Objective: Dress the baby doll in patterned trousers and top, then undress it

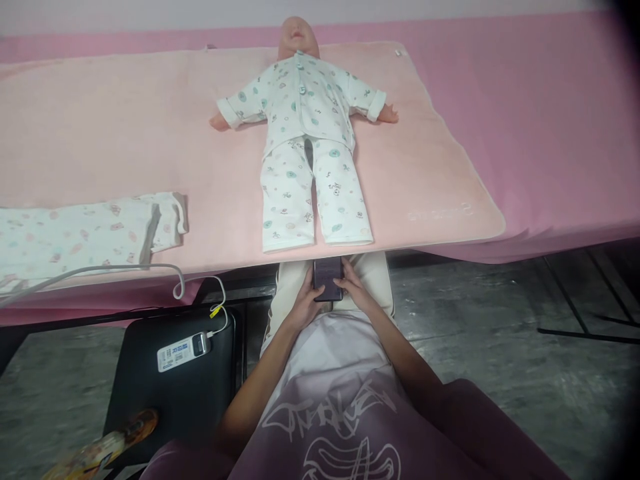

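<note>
A dark smartphone (328, 280) is held low over my lap, just under the table's front edge. My left hand (306, 297) grips its left side, with the thumb on the lower edge. From the right, my right hand (353, 283) holds it too, its thumb lying over the screen. The phone's top end reaches the table edge. Beyond it a baby doll (307, 127) lies face up on a pink mat (440, 180), arms spread, wearing a white printed jacket and trousers. Neither hand touches the doll.
Printed baby clothes (85, 237) lie at the mat's left. A cable (150, 267) runs over them to a white device (183, 351) on a black stool (165, 400). A bottle (107, 447) shows at lower left. Metal legs (585, 327) stand at right.
</note>
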Tool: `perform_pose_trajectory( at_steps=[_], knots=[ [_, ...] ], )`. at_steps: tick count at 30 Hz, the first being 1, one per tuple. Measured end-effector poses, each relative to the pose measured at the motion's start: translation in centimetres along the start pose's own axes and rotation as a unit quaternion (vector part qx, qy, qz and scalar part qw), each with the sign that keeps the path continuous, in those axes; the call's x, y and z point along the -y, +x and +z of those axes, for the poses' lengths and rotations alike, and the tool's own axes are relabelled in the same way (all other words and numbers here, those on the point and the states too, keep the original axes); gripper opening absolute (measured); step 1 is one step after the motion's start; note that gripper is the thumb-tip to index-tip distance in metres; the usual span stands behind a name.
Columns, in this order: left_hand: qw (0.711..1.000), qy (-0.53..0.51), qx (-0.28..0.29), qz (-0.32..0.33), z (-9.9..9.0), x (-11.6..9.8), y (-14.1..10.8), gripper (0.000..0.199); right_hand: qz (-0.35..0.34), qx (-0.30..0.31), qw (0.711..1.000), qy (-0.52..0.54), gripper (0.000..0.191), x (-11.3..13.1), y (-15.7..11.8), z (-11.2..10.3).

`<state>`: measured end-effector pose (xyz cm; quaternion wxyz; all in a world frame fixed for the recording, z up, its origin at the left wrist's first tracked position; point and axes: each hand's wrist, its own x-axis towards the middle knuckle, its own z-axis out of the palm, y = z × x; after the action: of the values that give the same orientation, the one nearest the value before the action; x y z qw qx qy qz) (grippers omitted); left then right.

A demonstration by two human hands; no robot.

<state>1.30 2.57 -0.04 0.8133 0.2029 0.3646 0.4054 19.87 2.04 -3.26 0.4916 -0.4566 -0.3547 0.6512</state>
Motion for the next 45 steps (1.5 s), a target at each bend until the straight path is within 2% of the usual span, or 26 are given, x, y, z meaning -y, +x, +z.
perform_pose_trajectory(
  at_steps=[2,6,12,17,23,25,30,36,39,43,45],
  knots=[
    [1.000,0.011,-0.002,-0.007,-0.1,-0.1,-0.2,0.110,-0.009,0.008,1.000,-0.004,0.102,0.2,-0.1,0.1],
    [1.000,0.006,0.022,-0.003,0.1,-0.3,-0.2,0.109,-0.013,0.013,1.000,-0.025,0.113,0.4,-0.1,0.3],
    [0.999,-0.010,0.041,0.010,0.3,-0.5,-0.2,0.105,-0.027,0.015,0.999,-0.023,0.104,0.6,-0.2,0.2],
    [0.999,-0.005,0.046,0.008,-0.2,-0.2,-0.1,0.104,-0.025,0.024,0.998,-0.045,0.123,0.1,-0.2,0.1],
    [0.999,-0.003,0.047,0.011,-0.6,0.1,0.1,0.101,-0.041,0.017,0.998,-0.040,0.101,-0.2,0.1,-0.2],
    [0.999,-0.007,0.049,0.011,-0.7,0.1,0.2,0.100,-0.039,0.026,0.998,-0.041,0.103,0.0,0.0,-0.3],
    [0.998,-0.015,0.058,0.015,-0.6,0.1,0.3,0.099,-0.030,0.039,0.998,-0.049,0.127,0.1,-0.2,-0.1],
    [0.998,-0.014,0.053,0.016,-0.4,0.1,0.2,0.105,-0.041,-0.009,0.997,-0.069,0.112,-0.6,0.0,0.3],
    [0.999,-0.017,0.046,0.013,-0.3,0.0,0.1,0.103,-0.046,0.007,0.997,-0.064,0.104,-0.6,0.0,0.2],
    [0.999,-0.026,0.044,0.011,-0.1,-0.2,0.1,0.100,-0.041,0.014,0.997,-0.057,0.114,-0.5,-0.1,0.0],
    [0.998,-0.032,0.045,0.009,-0.1,-0.3,0.1,0.097,-0.033,0.012,0.998,-0.054,0.113,-0.3,-0.2,-0.1]
  ],
)
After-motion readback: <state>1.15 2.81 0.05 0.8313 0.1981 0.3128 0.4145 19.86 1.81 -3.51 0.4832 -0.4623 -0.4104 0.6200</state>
